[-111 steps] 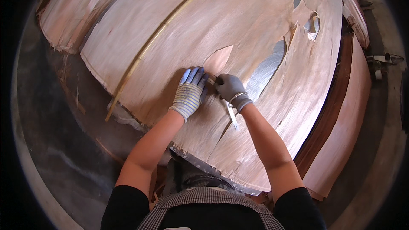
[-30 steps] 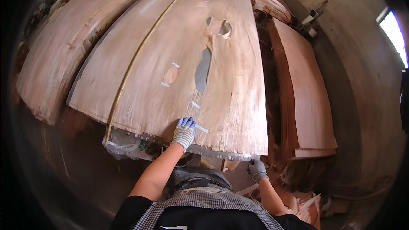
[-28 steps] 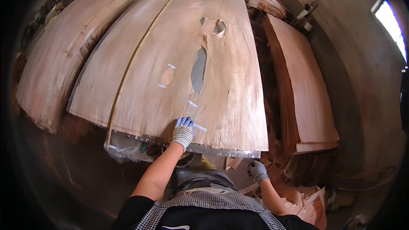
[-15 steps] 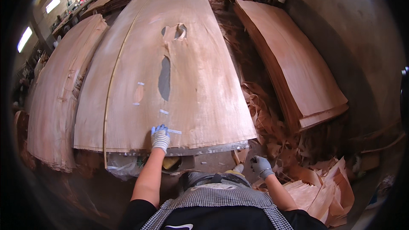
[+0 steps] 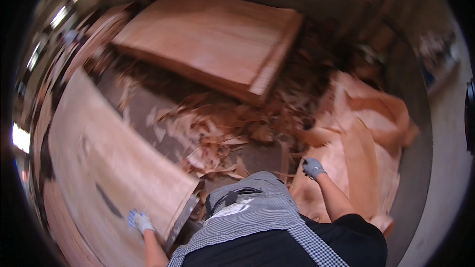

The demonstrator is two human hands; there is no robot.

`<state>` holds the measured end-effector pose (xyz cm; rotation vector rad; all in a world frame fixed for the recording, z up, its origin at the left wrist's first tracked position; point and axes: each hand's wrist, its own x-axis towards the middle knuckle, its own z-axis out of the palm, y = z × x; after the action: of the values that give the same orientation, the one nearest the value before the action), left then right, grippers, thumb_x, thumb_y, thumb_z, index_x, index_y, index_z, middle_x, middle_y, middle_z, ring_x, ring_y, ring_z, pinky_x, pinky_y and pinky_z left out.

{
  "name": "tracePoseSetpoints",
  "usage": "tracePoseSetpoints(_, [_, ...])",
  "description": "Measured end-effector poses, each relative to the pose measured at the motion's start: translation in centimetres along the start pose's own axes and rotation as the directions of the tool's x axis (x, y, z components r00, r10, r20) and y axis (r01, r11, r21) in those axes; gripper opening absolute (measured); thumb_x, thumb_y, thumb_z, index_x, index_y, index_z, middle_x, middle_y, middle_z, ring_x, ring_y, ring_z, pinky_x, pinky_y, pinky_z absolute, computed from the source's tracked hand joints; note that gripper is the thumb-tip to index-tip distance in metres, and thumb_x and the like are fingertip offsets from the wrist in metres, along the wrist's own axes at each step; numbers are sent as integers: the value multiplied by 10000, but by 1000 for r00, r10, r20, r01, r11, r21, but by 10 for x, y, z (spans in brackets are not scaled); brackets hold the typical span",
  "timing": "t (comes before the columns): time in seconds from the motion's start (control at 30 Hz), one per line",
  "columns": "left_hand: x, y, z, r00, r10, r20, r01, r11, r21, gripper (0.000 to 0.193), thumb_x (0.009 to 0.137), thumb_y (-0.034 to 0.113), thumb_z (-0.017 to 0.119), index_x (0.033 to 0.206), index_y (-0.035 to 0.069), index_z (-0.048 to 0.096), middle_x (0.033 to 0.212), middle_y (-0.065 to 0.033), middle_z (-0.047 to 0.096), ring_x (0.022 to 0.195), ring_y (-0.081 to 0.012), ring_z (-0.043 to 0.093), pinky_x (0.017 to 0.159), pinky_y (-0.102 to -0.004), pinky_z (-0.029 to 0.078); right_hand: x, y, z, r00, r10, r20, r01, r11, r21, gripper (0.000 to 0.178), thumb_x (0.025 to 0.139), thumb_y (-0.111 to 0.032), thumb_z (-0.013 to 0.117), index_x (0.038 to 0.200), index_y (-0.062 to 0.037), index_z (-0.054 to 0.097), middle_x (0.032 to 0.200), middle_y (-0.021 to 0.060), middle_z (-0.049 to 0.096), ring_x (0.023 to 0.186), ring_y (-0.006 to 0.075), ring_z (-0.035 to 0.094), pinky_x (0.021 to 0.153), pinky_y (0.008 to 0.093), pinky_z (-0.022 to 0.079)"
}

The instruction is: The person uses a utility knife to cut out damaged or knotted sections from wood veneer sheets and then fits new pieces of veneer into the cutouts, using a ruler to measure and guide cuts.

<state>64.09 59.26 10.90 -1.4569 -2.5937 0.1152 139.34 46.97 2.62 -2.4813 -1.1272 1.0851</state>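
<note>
My left hand [image 5: 140, 221], in a white and blue glove, lies with fingers spread on a pale wood veneer sheet [image 5: 133, 175] at the left. A long dark hole [image 5: 109, 200] in that sheet is close by. My right hand [image 5: 313, 168], in a grey glove, has its fingers curled, and a small dark tip shows at them; what they hold I cannot make out. It is in front of a heap of loose veneer pieces [image 5: 363, 153] at the right; whether it touches them is unclear.
A thick stack of reddish veneer [image 5: 208, 34] stands at the back, near a wall. Torn veneer scraps [image 5: 213, 133] litter the floor between the stacks. Another veneer pile [image 5: 64, 222] borders the left side. The view is blurred by motion.
The view has swung to the right, bringing the veneer heap forward and the sheet to the left. My left hand is still on the sheet; my right hand is now by the heap.
</note>
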Motion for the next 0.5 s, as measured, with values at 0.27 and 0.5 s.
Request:
tracePoseSetpoints(0.27, [-29,387,-38,187,982,-31,-956,175,-237,597,727,215,616,1281,56,462,1354,-149,434,1305,-343,315,1086,-501,184,-52,42,33,956,260,-135,-235,957,171,273,809,-244,481,872,-45,656,911,221,638,876,377,616,791,442,487])
tracePoseSetpoints(0.5, [-26,580,-13,-474,852,221,-875,-428,-227,373,745,246,594,1100,130,616,1183,-91,582,1177,-324,462,1004,-467,308,-102,55,62,715,685,-137,-541,667,512,301,859,-274,454,891,-51,653,941,218,635,892,378,615,797,459,485])
